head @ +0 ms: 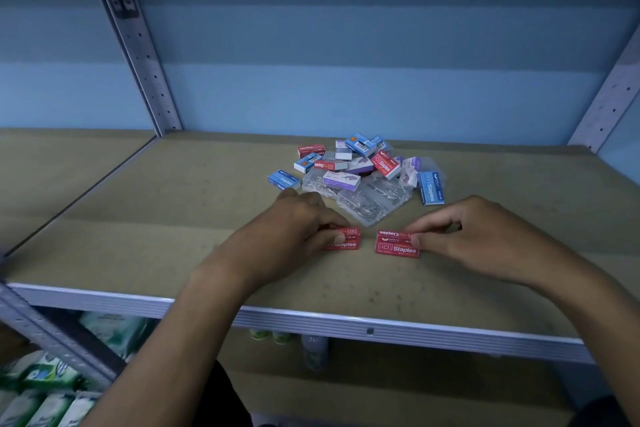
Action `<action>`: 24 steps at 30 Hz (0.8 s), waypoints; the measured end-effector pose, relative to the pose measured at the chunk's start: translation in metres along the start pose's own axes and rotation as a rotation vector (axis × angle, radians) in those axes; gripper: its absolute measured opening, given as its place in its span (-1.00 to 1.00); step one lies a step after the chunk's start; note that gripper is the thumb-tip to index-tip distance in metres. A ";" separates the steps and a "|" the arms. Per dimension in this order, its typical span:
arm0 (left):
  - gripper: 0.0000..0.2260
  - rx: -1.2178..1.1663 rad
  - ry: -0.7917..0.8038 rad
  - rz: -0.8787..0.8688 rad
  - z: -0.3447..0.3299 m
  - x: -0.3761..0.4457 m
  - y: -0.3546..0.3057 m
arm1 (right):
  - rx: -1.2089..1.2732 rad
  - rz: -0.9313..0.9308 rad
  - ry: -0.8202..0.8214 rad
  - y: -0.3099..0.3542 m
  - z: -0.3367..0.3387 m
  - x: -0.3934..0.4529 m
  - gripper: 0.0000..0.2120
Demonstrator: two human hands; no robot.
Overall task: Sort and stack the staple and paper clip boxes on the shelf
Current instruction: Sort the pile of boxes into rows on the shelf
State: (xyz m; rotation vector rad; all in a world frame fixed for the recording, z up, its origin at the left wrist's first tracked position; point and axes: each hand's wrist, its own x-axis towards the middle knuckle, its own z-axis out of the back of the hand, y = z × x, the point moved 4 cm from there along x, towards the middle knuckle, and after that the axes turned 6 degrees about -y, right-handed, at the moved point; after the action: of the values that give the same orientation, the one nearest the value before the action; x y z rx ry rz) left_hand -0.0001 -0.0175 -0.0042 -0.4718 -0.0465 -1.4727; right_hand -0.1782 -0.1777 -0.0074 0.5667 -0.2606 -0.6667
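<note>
On the brown shelf board [138, 236] lies a loose pile of small boxes [356, 173]: red, blue and purple staple boxes and clear plastic paper clip boxes [370, 204]. In front of the pile, my left hand [294, 229] pinches a red staple box [348, 239] that rests on the board. My right hand [464, 236] grips a second red staple box [394, 246], which seems to sit on or against another red one. The two red groups lie a little apart.
Grey perforated uprights [138, 55] [609, 94] stand at the back left and back right. The shelf's metal front edge [346, 322] runs below my arms. A lower shelf holds green packets [41, 388] and bottles [315, 350]. A blue wall is behind.
</note>
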 end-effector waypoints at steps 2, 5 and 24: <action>-0.73 -0.020 -0.029 0.013 0.002 0.000 0.001 | 0.024 0.020 -0.023 0.001 0.002 0.000 -0.89; -0.69 -0.092 -0.058 0.047 0.004 -0.001 0.004 | 0.051 0.062 -0.067 0.004 0.003 0.000 -0.90; -0.84 -0.134 -0.104 0.155 0.000 0.005 -0.005 | 0.005 0.230 -0.120 0.024 -0.007 -0.004 -0.87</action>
State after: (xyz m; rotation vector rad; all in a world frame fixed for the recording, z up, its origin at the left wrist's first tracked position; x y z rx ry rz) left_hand -0.0044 -0.0224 -0.0011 -0.6464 0.0067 -1.3040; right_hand -0.1657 -0.1570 0.0005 0.4931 -0.4332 -0.4780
